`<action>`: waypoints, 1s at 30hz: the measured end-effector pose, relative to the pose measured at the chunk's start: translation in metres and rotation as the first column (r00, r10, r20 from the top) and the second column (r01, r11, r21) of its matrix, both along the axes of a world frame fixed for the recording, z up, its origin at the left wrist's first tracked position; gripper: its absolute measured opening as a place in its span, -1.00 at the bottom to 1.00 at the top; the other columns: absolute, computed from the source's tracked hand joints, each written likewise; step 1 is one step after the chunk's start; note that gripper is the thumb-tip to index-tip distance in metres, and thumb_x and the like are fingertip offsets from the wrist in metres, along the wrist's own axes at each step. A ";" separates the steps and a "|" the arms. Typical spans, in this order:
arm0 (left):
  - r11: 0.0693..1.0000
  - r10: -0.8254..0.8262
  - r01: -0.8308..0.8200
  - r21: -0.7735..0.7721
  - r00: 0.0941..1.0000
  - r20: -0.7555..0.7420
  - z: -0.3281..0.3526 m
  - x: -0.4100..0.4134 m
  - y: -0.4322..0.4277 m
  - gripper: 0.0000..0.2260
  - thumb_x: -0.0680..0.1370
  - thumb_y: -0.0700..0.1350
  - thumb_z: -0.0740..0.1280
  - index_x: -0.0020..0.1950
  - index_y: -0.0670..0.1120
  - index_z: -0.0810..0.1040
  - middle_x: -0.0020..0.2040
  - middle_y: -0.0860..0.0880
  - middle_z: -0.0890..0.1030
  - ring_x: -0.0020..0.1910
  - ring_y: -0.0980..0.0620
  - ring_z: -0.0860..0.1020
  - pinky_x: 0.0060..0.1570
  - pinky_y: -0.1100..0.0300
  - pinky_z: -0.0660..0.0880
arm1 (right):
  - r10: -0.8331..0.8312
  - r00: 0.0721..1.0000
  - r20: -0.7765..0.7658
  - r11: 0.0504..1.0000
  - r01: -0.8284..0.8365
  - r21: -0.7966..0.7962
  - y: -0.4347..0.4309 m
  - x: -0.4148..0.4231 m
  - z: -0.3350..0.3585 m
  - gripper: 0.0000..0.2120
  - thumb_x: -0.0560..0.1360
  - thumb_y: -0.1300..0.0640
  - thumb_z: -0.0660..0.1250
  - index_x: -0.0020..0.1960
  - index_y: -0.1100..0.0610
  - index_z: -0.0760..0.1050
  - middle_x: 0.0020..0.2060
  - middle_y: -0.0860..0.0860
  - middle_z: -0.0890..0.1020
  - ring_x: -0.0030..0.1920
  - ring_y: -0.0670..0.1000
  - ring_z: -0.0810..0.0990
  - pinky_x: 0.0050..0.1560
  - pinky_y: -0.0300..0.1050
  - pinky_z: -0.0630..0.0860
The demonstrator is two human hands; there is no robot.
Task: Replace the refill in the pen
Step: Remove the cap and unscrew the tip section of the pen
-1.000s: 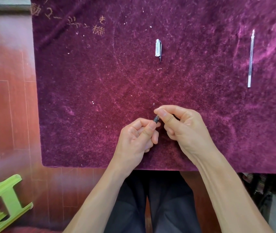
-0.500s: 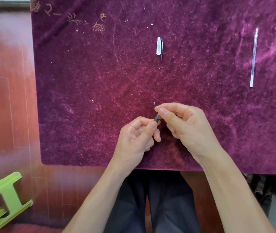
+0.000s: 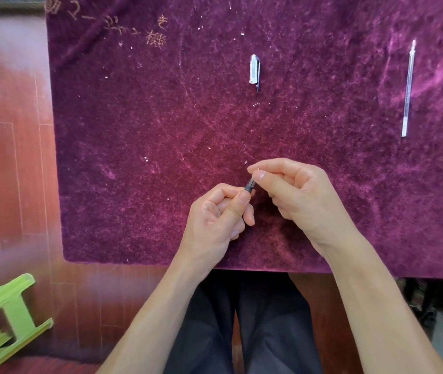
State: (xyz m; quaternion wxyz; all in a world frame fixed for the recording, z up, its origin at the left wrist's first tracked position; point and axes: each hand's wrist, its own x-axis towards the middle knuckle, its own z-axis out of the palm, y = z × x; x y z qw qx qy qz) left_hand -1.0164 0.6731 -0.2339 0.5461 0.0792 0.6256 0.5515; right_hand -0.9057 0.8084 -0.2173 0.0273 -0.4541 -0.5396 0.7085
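Note:
Both hands meet over the near middle of the purple velvet cloth [image 3: 134, 130]. My left hand [image 3: 215, 222] is closed around the pen, whose body is hidden in the fist. Only a short dark piece of the pen [image 3: 249, 185] shows between my thumbs. My right hand [image 3: 296, 195] pinches that end with thumb and forefinger. A clear pen cap [image 3: 254, 70] with a dark clip lies at the far middle. A thin clear refill [image 3: 408, 90] lies lengthwise at the far right, apart from both hands.
The cloth covers a table above a red wooden floor [image 3: 12, 171]. A green plastic stool [image 3: 1, 319] stands on the floor at the lower left. My dark-trousered legs [image 3: 242, 319] are under the near edge.
My right hand's pinch has slid slightly away from the left, so a little more of the dark pen end shows. The cap and refill lie as before.

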 end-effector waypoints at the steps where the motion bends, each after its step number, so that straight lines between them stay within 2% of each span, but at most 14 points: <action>1: 1.000 0.004 -0.004 0.000 1.000 0.001 0.000 0.000 0.000 -0.68 0.62 -0.05 0.32 0.10 -0.34 0.55 -0.35 -0.06 0.61 -0.53 0.14 0.33 -0.52 0.29 0.27 | -0.025 1.000 0.014 1.000 0.025 0.006 0.000 -0.001 -0.001 -0.90 0.64 0.10 0.46 0.05 0.10 0.72 -0.52 -0.24 0.53 -0.51 -0.28 0.51 -0.46 -0.53 0.40; 4: 1.000 0.007 -0.007 0.001 1.000 -0.006 0.000 0.000 0.000 -0.68 0.62 -0.06 0.32 0.10 -0.35 0.55 -0.35 -0.06 0.61 -0.54 0.14 0.34 -0.51 0.31 0.28 | -0.050 0.998 0.050 0.998 0.048 0.036 0.001 -0.002 -0.004 -0.83 0.56 -0.03 0.54 -0.08 0.06 0.73 -0.51 -0.18 0.45 -0.54 -0.24 0.37 -0.46 -0.48 0.35; 6: 1.000 0.004 -0.004 -0.001 1.000 -0.008 -0.001 0.001 0.000 -0.68 0.63 -0.06 0.32 0.10 -0.35 0.55 -0.35 -0.06 0.61 -0.54 0.15 0.34 -0.51 0.31 0.28 | -0.023 0.999 0.041 0.999 0.021 0.046 0.003 0.000 -0.003 -0.86 0.57 0.01 0.53 -0.10 0.05 0.73 -0.54 -0.19 0.49 -0.55 -0.25 0.41 -0.43 -0.52 0.39; 9: 1.000 0.003 -0.003 -0.001 1.000 0.001 -0.002 0.001 0.000 -0.69 0.62 -0.06 0.32 0.10 -0.34 0.54 -0.34 -0.06 0.61 -0.53 0.15 0.34 -0.51 0.30 0.28 | 0.026 1.000 0.017 0.999 -0.026 0.029 0.005 0.003 -0.003 -0.91 0.63 0.13 0.47 -0.02 0.11 0.72 -0.56 -0.26 0.56 -0.52 -0.30 0.55 -0.43 -0.57 0.41; 12: 1.000 0.007 -0.007 0.006 1.000 0.010 -0.001 0.002 0.000 -0.69 0.61 -0.04 0.33 0.09 -0.32 0.55 -0.34 -0.07 0.61 -0.53 0.15 0.33 -0.51 0.31 0.27 | 0.041 0.999 0.023 0.999 -0.041 0.013 0.006 0.003 -0.002 -0.90 0.65 0.14 0.44 0.04 0.09 0.74 -0.54 -0.27 0.56 -0.49 -0.31 0.56 -0.46 -0.57 0.39; 15: 1.000 0.009 -0.009 0.010 1.000 0.014 -0.002 0.001 -0.001 -0.70 0.61 -0.05 0.33 0.09 -0.31 0.56 -0.34 -0.07 0.61 -0.53 0.15 0.33 -0.52 0.32 0.28 | 0.024 0.998 0.058 0.999 -0.026 0.025 0.006 0.000 -0.002 -0.88 0.59 -0.02 0.50 -0.03 0.01 0.76 -0.49 -0.17 0.45 -0.53 -0.22 0.39 -0.49 -0.48 0.32; 17: 1.000 0.009 -0.009 0.008 1.000 0.015 -0.002 0.001 -0.001 -0.71 0.62 -0.06 0.33 0.08 -0.31 0.56 -0.34 -0.07 0.61 -0.53 0.15 0.34 -0.51 0.33 0.29 | 0.006 0.998 0.070 1.000 -0.009 0.030 0.005 0.000 -0.002 -0.83 0.55 -0.07 0.53 -0.07 0.02 0.75 -0.48 -0.08 0.41 -0.52 -0.21 0.31 -0.49 -0.46 0.30; 23: 1.000 0.017 -0.017 0.017 1.000 0.022 -0.002 0.002 -0.001 -0.72 0.61 -0.08 0.33 0.06 -0.32 0.55 -0.34 -0.10 0.60 -0.54 0.16 0.35 -0.51 0.32 0.29 | 0.015 1.000 0.013 1.000 -0.015 0.006 0.006 0.002 -0.002 -0.92 0.64 0.18 0.45 0.02 0.15 0.72 -0.57 -0.26 0.54 -0.52 -0.31 0.56 -0.46 -0.58 0.40; 30: 0.999 0.028 -0.029 0.020 0.999 0.021 -0.003 0.002 -0.001 -0.72 0.61 -0.08 0.34 0.07 -0.33 0.54 -0.34 -0.10 0.60 -0.54 0.15 0.34 -0.51 0.32 0.29 | -0.020 1.000 0.008 1.000 0.020 -0.016 0.007 0.002 -0.001 -0.91 0.63 0.19 0.46 0.04 0.19 0.72 -0.58 -0.22 0.48 -0.55 -0.26 0.50 -0.46 -0.55 0.41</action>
